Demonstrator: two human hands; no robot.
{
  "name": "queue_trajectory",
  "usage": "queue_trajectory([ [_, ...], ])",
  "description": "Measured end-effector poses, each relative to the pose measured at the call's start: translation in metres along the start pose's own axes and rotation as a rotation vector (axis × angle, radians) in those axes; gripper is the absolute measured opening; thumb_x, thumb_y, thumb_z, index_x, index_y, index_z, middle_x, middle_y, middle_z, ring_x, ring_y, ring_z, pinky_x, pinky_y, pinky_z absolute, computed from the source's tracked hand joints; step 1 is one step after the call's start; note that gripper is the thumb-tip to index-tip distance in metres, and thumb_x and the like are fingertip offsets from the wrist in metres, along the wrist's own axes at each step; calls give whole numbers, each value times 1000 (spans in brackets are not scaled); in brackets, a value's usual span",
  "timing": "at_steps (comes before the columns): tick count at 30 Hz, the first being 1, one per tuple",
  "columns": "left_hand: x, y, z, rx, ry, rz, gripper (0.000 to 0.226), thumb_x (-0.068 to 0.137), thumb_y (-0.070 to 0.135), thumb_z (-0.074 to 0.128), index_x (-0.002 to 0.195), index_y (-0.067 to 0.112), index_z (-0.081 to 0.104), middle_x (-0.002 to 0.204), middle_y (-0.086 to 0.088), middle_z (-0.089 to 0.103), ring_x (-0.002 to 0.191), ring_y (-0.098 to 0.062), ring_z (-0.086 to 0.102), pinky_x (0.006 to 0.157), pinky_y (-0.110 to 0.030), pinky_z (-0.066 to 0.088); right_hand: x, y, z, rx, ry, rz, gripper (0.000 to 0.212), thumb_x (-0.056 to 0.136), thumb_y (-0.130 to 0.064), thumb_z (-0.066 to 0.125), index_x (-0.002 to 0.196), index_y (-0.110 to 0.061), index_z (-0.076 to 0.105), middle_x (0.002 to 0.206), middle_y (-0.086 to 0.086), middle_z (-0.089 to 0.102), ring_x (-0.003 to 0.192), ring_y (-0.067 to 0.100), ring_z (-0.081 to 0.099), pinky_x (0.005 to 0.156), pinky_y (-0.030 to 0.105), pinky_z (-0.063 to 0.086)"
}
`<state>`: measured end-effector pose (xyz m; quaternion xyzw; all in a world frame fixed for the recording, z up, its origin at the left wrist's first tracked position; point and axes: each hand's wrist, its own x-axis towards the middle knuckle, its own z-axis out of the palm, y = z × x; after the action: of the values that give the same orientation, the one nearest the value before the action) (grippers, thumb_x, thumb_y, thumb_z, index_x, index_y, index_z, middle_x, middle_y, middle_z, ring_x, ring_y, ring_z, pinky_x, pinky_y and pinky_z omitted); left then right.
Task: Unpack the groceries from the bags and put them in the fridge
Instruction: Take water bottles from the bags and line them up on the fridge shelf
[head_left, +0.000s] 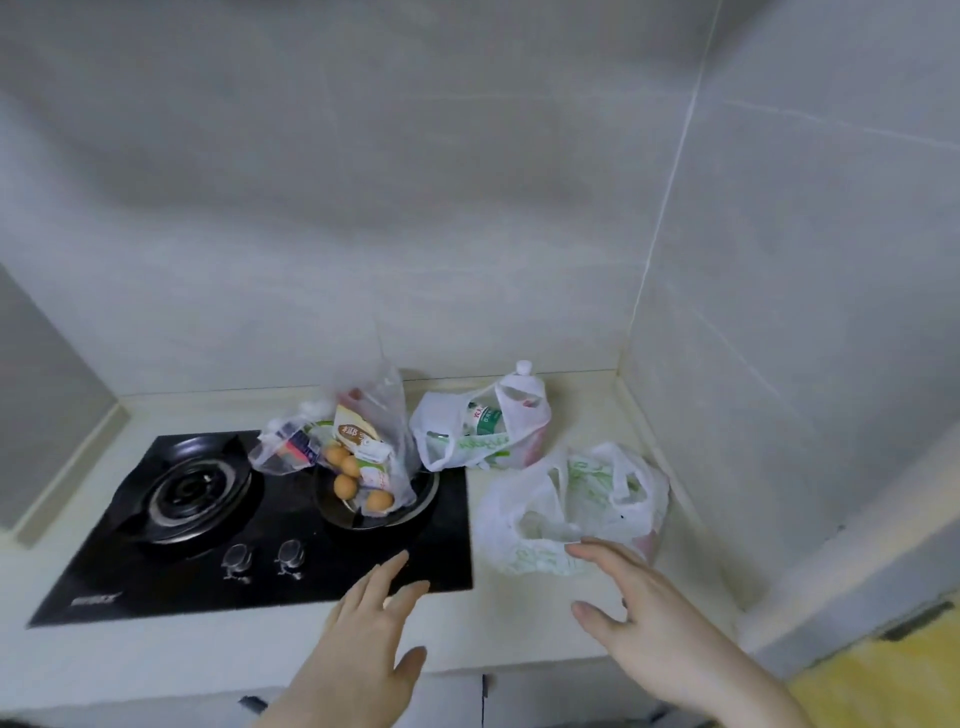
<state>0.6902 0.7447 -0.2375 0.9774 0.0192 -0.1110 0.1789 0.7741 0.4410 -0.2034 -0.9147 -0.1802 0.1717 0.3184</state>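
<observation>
Pale tiled walls (467, 182) meet in a corner behind the cream worktop (519, 613), which carries everything we need. Set into its left part is a black gas hob (208, 571). On the hob's right burner, toward the back edge, sits a clear bag (358, 441) holding several brown eggs (345, 486) and some packets. Just right of it, near the back corner, a white bag (483, 431) stands with a capped bottle (524, 382) poking out. Nearest us, toward the right edge, a second white bag with green print (571, 509) lies slumped; contents not readable. No fridge in view.

Our left hand (363, 639) hovers over the hob's front edge, fingers straight and spread, holding nothing. Our right hand (639, 618) is likewise spread and empty, fingertips (576, 550) at or just short of the near bag's lower fold; contact unclear.

Step in hand, as we judge it: opening the near bag. Nothing unpacked yet.

Risks: the thin film may tear or slip if gripped one-sided. The eggs rest loose on a burner grate; tugging that bag could roll or crack them. The bottle's bag looks top-heavy and may topple if nudged.
</observation>
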Motion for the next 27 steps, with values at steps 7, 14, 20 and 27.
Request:
queue_trajectory([
  [7,44,-37,1,-101,89,-224,58,98,40,56,152,36,35,166,12,10,148,-17,27,118,-35,31,95,10,4,-22,-131,-99,50,97,-43,62,144,-42,45,150,-31,33,141,-8,34,111,9,22],
  [14,87,-60,10,-228,138,-383,53,94,35,59,145,34,47,160,11,26,139,-16,42,110,-32,41,173,19,11,-23,-279,-146,48,95,-48,58,141,-48,43,149,-31,35,136,-8,39,116,20,31],
  [20,108,-91,13,-282,131,-421,52,92,29,63,143,27,51,155,10,33,138,-14,43,108,-25,40,203,5,35,-10,-318,-145,43,98,-38,60,139,-42,47,140,-27,40,126,-8,45,103,12,33],
  [27,145,-134,-13,-289,97,-283,47,91,22,65,137,27,56,136,18,40,125,-10,52,100,-13,36,218,7,58,287,121,56,28,95,-14,66,105,-40,66,116,-25,63,102,-12,58,78,9,46],
])
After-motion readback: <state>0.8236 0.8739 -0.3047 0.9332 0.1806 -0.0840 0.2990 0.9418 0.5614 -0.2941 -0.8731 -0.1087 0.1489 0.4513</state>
